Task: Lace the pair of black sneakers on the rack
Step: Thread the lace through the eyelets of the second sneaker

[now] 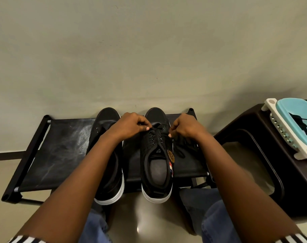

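Observation:
Two black sneakers with white soles stand side by side on a low black rack (61,151), toes toward the wall. The right sneaker (156,165) carries a black lace (157,133) through its upper eyelets. My left hand (131,124) pinches the lace at the left side of those eyelets. My right hand (184,126) grips the other lace end at the shoe's right side, and loose lace (181,151) trails onto the rack beside it. The left sneaker (107,155) lies partly under my left forearm; its eyelets look bare.
A dark plastic stool (254,155) stands to the right of the rack. On it sits a teal and white basket (293,127) holding another black lace (300,122). A plain wall rises just behind the rack. My knees in blue jeans (217,223) are below.

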